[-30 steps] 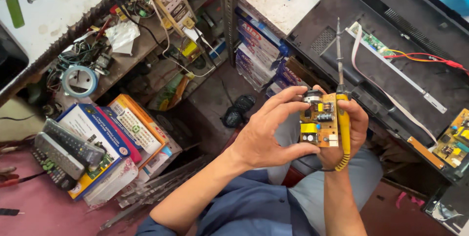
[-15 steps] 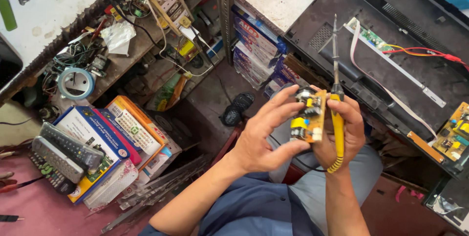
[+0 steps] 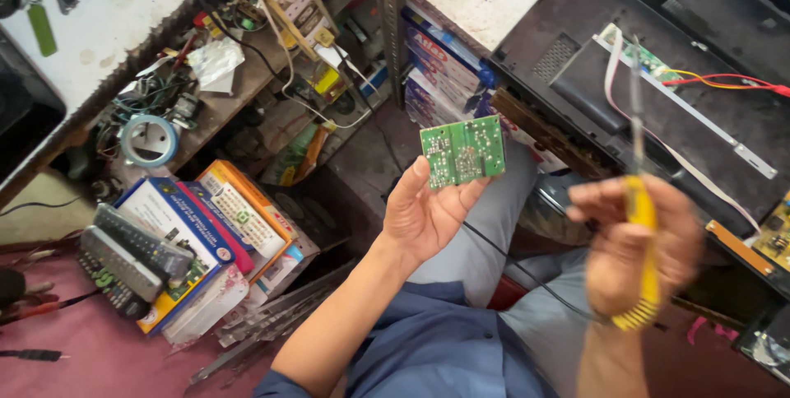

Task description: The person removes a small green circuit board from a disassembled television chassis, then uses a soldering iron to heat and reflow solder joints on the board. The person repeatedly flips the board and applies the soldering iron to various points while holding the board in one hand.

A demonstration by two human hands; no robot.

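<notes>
Fingers (image 3: 428, 174) of left hand (image 3: 424, 213) clamped on lower edge of board (image 3: 462, 151): thumb on near left corner, fingertips behind lower right edge. Board held up above palm, solder side toward camera. Long axis roughly level, right end tipped slightly up.

Right hand (image 3: 629, 246) well to right of board and lower, blurred. Fingers closed round yellow handle of iron (image 3: 640, 225). Iron upright: thin shaft pointing up, away from body, ribbed yellow end at wrist. Tip up and to right of board, not touching, clear gap between. Left hand alone carrying board; right hand apart from it.

Board: small green rectangle, pale solder tracks and pads across face, no components visible on this side. Edges look clean, corners square.

Right of board: black casing (image 3: 576, 52) lying open, with narrow strip board and red and yellow wires. Left of board and lower: stack of boxes (image 3: 206, 225) with remotes (image 3: 132, 254) on top. Farther left and higher: tape roll (image 3: 150, 139) on cluttered surface (image 3: 90, 44).
</notes>
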